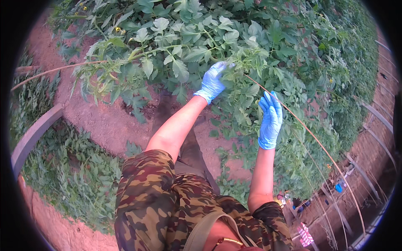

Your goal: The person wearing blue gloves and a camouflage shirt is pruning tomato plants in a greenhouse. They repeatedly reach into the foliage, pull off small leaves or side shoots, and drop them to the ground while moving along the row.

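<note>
My left hand (214, 81), in a blue disposable glove, reaches into a leafy tomato plant (180, 67). Its fingers close around a stem there, and leaves partly cover the fingertips. To the right, my right hand (270, 120) is raised in a matching glove, its fingers long and nearly straight. A thin brownish string (309, 130) passes across its fingertips; whether they pinch it cannot be told. This string comes out of the foliage near my left hand and slopes down to the lower right. Another length of string (56, 70) runs from the plant's left side towards the far left.
Dense tomato foliage (333, 72) fills the top and right. Bare reddish soil (103, 128) lies around my legs, with more plants (78, 175) at lower left. A curved grey bar (37, 135) stands at left. Thin strings and scattered litter (304, 235) are at lower right.
</note>
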Tool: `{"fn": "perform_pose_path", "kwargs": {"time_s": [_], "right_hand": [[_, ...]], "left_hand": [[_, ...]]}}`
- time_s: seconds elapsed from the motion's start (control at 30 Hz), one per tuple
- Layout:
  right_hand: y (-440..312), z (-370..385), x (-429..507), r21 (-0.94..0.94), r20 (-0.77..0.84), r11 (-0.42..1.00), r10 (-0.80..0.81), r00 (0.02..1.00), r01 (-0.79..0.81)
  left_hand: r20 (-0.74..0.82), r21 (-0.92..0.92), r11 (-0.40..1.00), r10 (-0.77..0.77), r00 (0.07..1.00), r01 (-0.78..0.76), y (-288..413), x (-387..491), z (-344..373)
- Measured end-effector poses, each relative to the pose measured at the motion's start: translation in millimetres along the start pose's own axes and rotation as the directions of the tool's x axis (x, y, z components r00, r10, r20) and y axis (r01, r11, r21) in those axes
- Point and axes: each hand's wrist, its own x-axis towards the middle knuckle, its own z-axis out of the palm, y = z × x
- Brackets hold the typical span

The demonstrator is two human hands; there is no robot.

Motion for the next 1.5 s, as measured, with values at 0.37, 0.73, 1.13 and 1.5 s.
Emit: {"fn": "perform_pose_path", "kwargs": {"time_s": [0.37, 0.73, 1.13, 1.5], "right_hand": [[100, 26, 102, -0.397, 0.320, 0.913, 0.239, 0.917, -0.100], [72, 51, 85, -0.613, 0.184, 0.753, 0.429, 0.885, -0.238], [105, 17, 83, -0.089, -0.062, 0.995, -0.054, 0.997, 0.048], [58, 63, -85, 0.089, 0.434, 0.934, 0.276, 0.857, -0.346]], "left_hand": [[-0.044, -0.477, 0.822, -0.376, 0.925, 0.311, 16, 2, 11], [0.473, -0.838, -0.233, -0.762, 0.443, 0.494, -11, -8, 26], [0.175, -0.954, 0.039, -0.733, 0.657, 0.298, 8, -76, -76], [0.478, -0.078, 0.829, -0.456, 0.750, 0.554, 143, -178, -89]]}}
